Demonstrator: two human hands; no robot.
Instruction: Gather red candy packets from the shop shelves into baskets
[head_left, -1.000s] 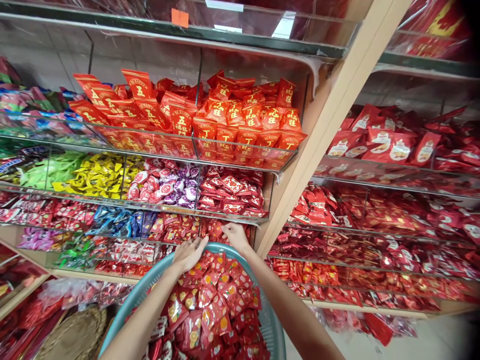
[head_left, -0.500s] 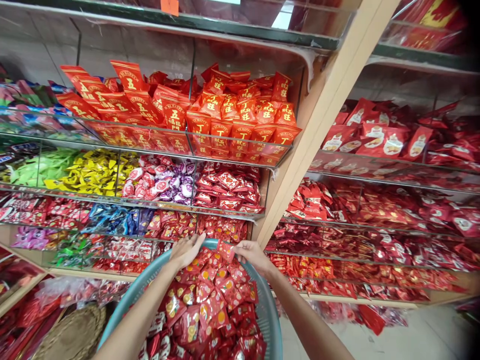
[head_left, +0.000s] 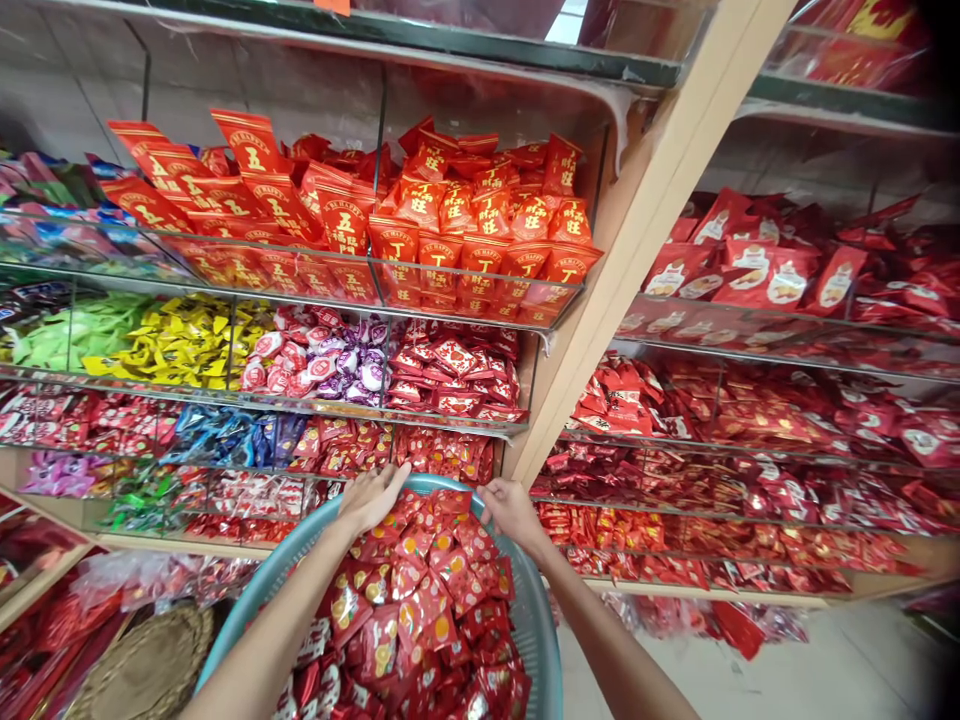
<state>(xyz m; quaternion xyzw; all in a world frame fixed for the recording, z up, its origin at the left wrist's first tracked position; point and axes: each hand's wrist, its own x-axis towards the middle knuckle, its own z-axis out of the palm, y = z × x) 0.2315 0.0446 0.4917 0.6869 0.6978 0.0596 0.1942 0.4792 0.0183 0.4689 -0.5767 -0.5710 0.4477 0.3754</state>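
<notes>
A blue-green plastic basket [head_left: 541,620] full of small red candy packets [head_left: 420,610] is tilted against the lower shelves. My left hand [head_left: 375,495] lies over its far rim, palm down, with the fingertips partly hidden beyond the edge. On the far right part of the rim, my right hand [head_left: 511,512] is closed, thumb and fingers curled at the edge. No packet shows in the right hand. Just past the rim is a shelf compartment with similar red packets [head_left: 442,452].
Clear-fronted shelves hold larger red bags [head_left: 487,215], yellow sweets [head_left: 199,340] and red-and-purple sweets [head_left: 337,360]. A wooden post [head_left: 615,300] divides the shelving. Lower left lies a woven basket [head_left: 146,665]. Pale floor tiles [head_left: 675,655] show at lower right.
My right hand has let go of a red candy packet, which now lies on the pile, and has closed at the basket rim. My left hand has stayed on the rim.
</notes>
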